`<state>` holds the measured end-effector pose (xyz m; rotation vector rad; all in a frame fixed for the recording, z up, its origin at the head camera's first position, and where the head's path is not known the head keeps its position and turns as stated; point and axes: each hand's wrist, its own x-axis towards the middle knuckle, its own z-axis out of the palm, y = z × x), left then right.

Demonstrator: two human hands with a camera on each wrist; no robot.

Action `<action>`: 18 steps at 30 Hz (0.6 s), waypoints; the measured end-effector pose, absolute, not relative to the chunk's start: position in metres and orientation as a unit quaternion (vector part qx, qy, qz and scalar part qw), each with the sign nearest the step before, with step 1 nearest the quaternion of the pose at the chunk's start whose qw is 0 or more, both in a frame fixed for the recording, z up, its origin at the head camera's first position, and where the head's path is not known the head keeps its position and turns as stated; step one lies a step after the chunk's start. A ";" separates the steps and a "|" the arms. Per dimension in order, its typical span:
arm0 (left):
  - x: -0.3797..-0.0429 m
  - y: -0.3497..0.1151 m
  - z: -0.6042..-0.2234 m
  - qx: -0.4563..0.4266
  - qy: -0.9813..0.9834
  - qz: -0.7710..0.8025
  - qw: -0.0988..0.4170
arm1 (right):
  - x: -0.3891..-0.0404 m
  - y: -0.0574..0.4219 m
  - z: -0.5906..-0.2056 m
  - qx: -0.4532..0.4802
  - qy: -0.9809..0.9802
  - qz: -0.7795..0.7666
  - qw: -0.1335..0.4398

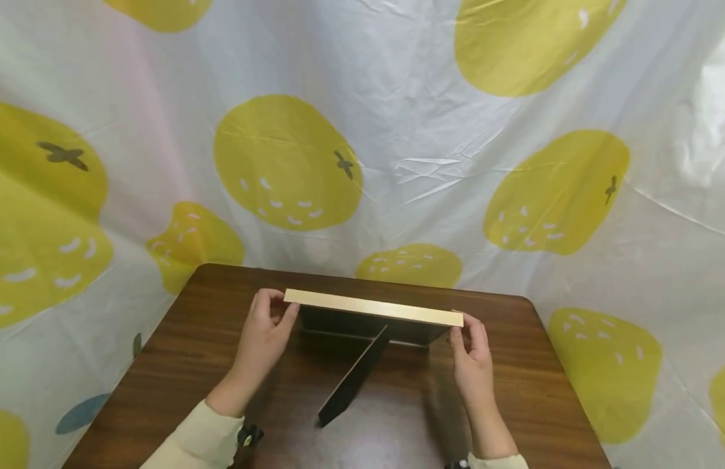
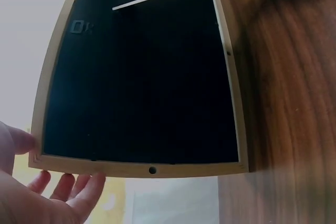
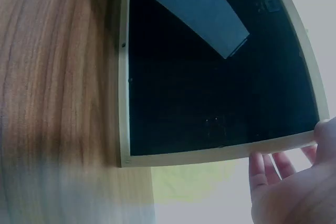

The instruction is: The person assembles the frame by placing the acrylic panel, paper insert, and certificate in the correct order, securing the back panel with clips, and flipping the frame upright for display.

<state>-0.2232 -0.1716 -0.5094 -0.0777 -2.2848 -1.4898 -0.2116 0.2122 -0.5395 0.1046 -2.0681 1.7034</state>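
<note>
A picture frame (image 1: 374, 308) with a pale wooden edge stands upright on the table, its black back (image 2: 142, 87) toward me. From the middle of that back, a black easel leg (image 1: 355, 379) slants out toward me, down to the tabletop. My left hand (image 1: 264, 335) grips the upper left corner, thumb on the near side and fingers along the outer edge. At the opposite upper corner, my right hand (image 1: 475, 361) holds the frame the same way, as the right wrist view also shows. The front of the frame is hidden.
The frame and its leg stand on a brown wood-grain table (image 1: 532, 391) with rounded far corners. Behind it and along both sides hangs a white curtain (image 1: 409, 143) printed with yellow fruit. Small metal hangers (image 2: 77, 27) are fixed to the frame's back.
</note>
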 end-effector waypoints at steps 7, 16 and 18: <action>-0.233 -0.168 -0.503 -0.015 -0.817 -0.527 0.233 | -0.206 0.207 -0.546 0.053 -0.741 0.617 0.260; -0.240 -0.161 -0.499 -0.057 -0.830 -0.488 0.265 | -0.193 0.194 -0.556 0.050 -0.731 0.619 0.283; -0.240 -0.159 -0.501 -0.061 -0.836 -0.471 0.274 | -0.191 0.192 -0.557 0.049 -0.731 0.617 0.287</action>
